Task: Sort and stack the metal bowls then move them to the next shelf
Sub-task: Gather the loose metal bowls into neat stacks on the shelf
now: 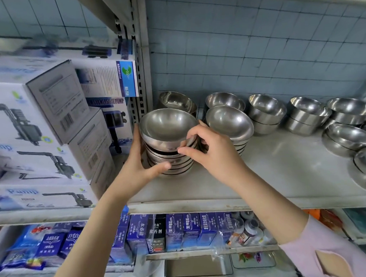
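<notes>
Gripping a stack of shiny round steel bowls [170, 152], both hands [179, 160] clamp its sides.

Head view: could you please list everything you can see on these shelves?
shelf: one, pale grey, middle.
bowl stack: one, silver, its left end.
second stack: one, silver, just right of that.
other bowls: several short stacks, silver, back and right.
pump boxes: several, white and blue, left bay.
small boxes: one row, blue, level below.
left hand: one, grips the bowl stack's left side.
right hand: one, fingers curled on its right side.
</notes>
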### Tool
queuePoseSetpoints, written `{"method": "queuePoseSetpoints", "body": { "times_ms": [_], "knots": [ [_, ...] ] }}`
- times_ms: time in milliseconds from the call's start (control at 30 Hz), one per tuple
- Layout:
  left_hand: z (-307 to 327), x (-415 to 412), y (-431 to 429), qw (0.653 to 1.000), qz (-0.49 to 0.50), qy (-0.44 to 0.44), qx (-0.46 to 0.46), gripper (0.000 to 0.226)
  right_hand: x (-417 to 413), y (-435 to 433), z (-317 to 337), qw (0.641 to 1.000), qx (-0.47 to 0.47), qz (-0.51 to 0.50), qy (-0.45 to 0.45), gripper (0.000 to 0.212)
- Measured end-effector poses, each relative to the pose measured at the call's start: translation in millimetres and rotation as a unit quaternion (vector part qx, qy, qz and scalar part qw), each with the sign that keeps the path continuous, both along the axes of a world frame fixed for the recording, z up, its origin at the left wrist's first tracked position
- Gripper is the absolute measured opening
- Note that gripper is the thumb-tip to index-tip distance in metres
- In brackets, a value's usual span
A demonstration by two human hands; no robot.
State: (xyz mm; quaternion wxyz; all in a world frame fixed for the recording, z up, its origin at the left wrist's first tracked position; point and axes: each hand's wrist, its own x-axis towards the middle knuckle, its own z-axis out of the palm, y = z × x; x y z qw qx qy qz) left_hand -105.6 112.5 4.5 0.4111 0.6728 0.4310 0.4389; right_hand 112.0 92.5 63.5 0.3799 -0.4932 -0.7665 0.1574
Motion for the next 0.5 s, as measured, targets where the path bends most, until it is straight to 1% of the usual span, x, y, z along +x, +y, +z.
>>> {"method": "queuePoseSetpoints", "body": {
  "times_ms": [100,233,300,400,500],
  "knots": [
    [4,7,-4,0.999,0.042,-0.021,0.023,0.107,0,0,3,1.0,-0.015,0.008,-0.022,0.031],
    [5,10,-5,0.998,0.052,-0.019,0.026,0.103,2,2,10,0.998,-0.039,0.026,-0.046,0.033],
    [7,11,-6,0.998,0.054,-0.01,0.024,0.1,4,1,12,0.997,-0.054,0.032,-0.046,0.028],
    [9,11,-6,0.997,0.067,0.002,0.036,0.093,5,0,12,0.998,-0.049,0.031,-0.036,0.026],
    [11,9,-5,0.995,0.086,0.009,0.04,0.094,6,1,13,0.998,-0.043,0.032,-0.019,0.027]
  ]
}}
